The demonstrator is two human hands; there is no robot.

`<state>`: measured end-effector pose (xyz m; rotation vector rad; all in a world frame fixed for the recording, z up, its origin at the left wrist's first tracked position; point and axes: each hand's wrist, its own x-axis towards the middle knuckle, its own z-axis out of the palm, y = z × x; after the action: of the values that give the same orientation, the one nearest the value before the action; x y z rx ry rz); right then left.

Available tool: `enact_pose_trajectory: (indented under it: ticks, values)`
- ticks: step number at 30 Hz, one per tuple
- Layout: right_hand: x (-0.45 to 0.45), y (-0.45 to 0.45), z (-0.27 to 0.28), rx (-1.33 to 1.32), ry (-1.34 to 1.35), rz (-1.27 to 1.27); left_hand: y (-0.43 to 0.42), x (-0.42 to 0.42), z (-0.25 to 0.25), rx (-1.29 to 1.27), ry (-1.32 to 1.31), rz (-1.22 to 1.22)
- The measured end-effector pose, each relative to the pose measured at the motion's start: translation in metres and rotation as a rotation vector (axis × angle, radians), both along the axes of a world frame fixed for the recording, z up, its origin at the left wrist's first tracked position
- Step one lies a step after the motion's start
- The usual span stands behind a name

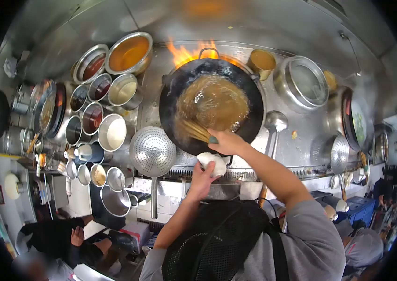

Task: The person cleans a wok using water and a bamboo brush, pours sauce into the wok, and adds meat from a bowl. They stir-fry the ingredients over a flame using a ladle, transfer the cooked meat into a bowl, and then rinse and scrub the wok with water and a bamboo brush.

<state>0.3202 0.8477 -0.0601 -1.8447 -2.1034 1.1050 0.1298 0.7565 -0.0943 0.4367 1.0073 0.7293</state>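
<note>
A large black wok (pixel 170 100) with swirling brownish liquid (pixel 214 100) sits on the burner, and flames (pixel 186 55) rise behind its far rim. My right hand (pixel 229 143) is closed around a bamboo wok brush (pixel 193 130), whose bristles are in the liquid at the near left side and look blurred. At the near rim, my left hand (pixel 201 181) grips a folded white cloth (pixel 211 164) against the wok's edge. Whether a handle lies under the cloth is hidden.
A perforated strainer (pixel 153 151) lies left of the wok; a ladle (pixel 276 121) lies right. Several metal pots of sauces, including a white-filled one (pixel 112 132), stand left. A steel pot (pixel 301 82) stands right. Other people, one in black (pixel 51 239), are behind on both sides.
</note>
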Motion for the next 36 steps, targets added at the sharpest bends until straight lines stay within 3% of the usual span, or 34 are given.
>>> enact_pose_trajectory:
  ticks: [3,5,7,8,10,12,14,16,17,19,21,25,26,30,33,36]
  values:
    - [0.072,-0.036,0.017,-0.125,-0.299,0.104,0.0,0.0,-0.004,-0.063,0.062,0.01]
    - [0.133,-0.042,0.032,-0.211,-0.444,-0.007,0.003,0.001,-0.008,-0.076,0.097,0.015]
    - [0.19,-0.048,0.034,0.076,-0.475,-0.145,0.015,0.003,-0.004,-0.204,0.018,-0.029]
    - [0.186,-0.052,0.083,-0.052,-0.32,-0.308,0.022,0.007,-0.015,-0.195,0.021,-0.043]
    - [0.186,-0.078,0.086,-0.032,-0.212,-0.467,0.032,0.015,-0.041,-0.269,-0.075,-0.073]
    - [0.181,-0.114,0.059,-0.086,0.086,-0.701,0.028,0.02,-0.051,-0.164,-0.039,-0.056]
    - [0.153,-0.18,-0.008,0.424,0.185,-0.716,0.02,0.023,-0.055,-0.005,-0.002,0.013]
    - [0.108,-0.251,-0.033,0.353,0.257,-0.816,0.016,0.023,-0.058,0.02,0.009,0.029]
    - [0.083,-0.274,-0.006,0.163,0.327,-0.847,0.015,0.022,-0.058,0.052,0.009,0.037]
    - [0.057,-0.328,-0.068,0.223,0.432,-0.935,0.013,0.019,-0.057,0.094,0.018,0.034]
    - [0.046,-0.364,-0.1,0.076,0.309,-0.922,0.012,0.016,-0.06,0.121,0.033,0.043]
    - [0.056,-0.354,-0.039,0.081,0.462,-0.962,0.01,0.003,-0.07,0.17,0.025,-0.045]
    - [0.062,-0.351,-0.029,0.048,0.399,-0.953,0.006,0.003,-0.068,0.172,0.039,-0.067]
    - [0.07,-0.321,0.03,0.062,0.433,-0.972,-0.016,0.01,-0.054,0.291,0.158,0.041]
    - [0.064,-0.277,0.033,0.18,0.636,-0.888,-0.028,0.02,-0.051,0.416,0.237,0.072]
    - [0.054,-0.212,0.032,-0.053,1.017,-0.901,-0.041,0.035,-0.038,0.532,0.369,0.044]
